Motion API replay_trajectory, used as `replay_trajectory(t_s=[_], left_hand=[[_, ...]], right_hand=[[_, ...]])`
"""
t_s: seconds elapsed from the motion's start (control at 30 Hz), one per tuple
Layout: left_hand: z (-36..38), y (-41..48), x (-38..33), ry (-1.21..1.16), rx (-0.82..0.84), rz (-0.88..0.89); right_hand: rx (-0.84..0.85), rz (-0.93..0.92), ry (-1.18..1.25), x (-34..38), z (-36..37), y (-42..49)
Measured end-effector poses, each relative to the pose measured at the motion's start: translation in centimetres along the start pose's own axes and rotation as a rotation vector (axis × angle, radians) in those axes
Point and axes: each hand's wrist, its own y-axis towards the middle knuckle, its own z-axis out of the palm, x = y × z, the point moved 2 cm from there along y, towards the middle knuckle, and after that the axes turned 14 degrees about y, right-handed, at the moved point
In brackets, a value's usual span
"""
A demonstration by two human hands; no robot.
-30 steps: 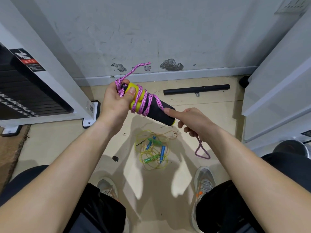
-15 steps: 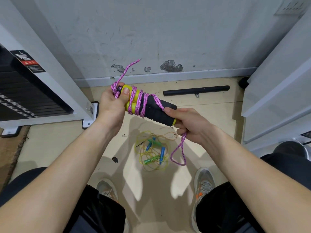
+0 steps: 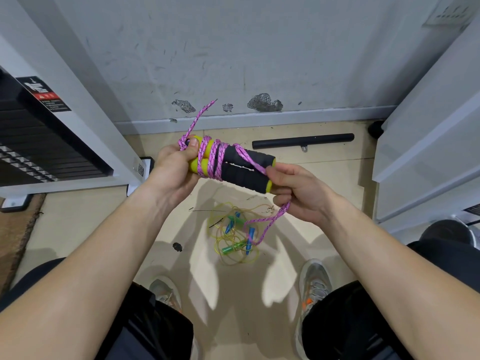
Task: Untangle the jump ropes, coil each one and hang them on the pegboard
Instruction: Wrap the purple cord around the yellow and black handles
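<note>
We are facing a scuffed grey wall (image 3: 233, 48) with chipped patches above a pale baseboard (image 3: 259, 118). A black bar (image 3: 302, 141) is lying on the beige tiled floor (image 3: 324, 167) near that wall. A weight-stack machine (image 3: 39, 141) is standing at left by a brown mat (image 3: 18, 229), and white panels (image 3: 428, 141) are rising at right.

Black shorts (image 3: 155, 326), grey orange-accented sneakers (image 3: 315, 281)

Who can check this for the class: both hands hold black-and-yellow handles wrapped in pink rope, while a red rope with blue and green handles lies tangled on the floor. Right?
Not quite: the head view shows the floor rope is yellow, not red. The rest stands: left hand and right hand hold the black-and-yellow handles wrapped in pink rope.
</note>
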Motion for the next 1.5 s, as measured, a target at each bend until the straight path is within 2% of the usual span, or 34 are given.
replay_trajectory(t_s=[0.13,0.37,0.47,0.6,0.73,0.83,1.0,1.17,1.3,1.4,1.5], left_hand=[[0.2,-0.3,0.1,-0.1,0.062,-0.053],[0.2,-0.1,0.3,-0.161,0.082,-0.055],[0.8,-0.2,0.4,-0.152,0.147,-0.041],[2.5,-1.0,1.3,-0.147,0.277,-0.077],[2.4,-0.8,1.1,-0.143,0.338,-0.075],[2.1,-0.8,1.1,-0.127,0.419,-0.048],[1.6,-0.8,0.6,0.028,0.567,0.045],[1.6,-2.0,0.6,0.315,0.893,0.073],[1.5,-2.4,0.7,0.446,0.98,0.098],[1.5,-3.2,1.0,0.502,1.055,0.085],[1.7,-3.5,1.4,0.599,1.077,0.126]], right_hand=[[0.12,-0.063,0.013,0.8,1.0,-0.6],[0.074,-0.084,0.019,0.3,1.2,0.0],[0.033,-0.072,-0.079,-0.6,1.0,0.3],[-0.025,-0.145,-0.241,-2.1,2.0,0.1],[-0.065,-0.177,-0.326,-1.4,1.3,0.6],[-0.063,-0.224,-0.493,-0.5,0.5,1.2],[0.05,-0.247,-0.709,-0.5,0.1,1.3],[0.156,-0.065,-0.966,-1.1,-0.6,1.5],[0.235,0.012,-1.011,0.1,-0.7,1.3],[0.218,-0.02,-1.121,1.4,-1.0,1.0],[0.159,-0.159,-1.42,1.7,-0.9,1.0]])
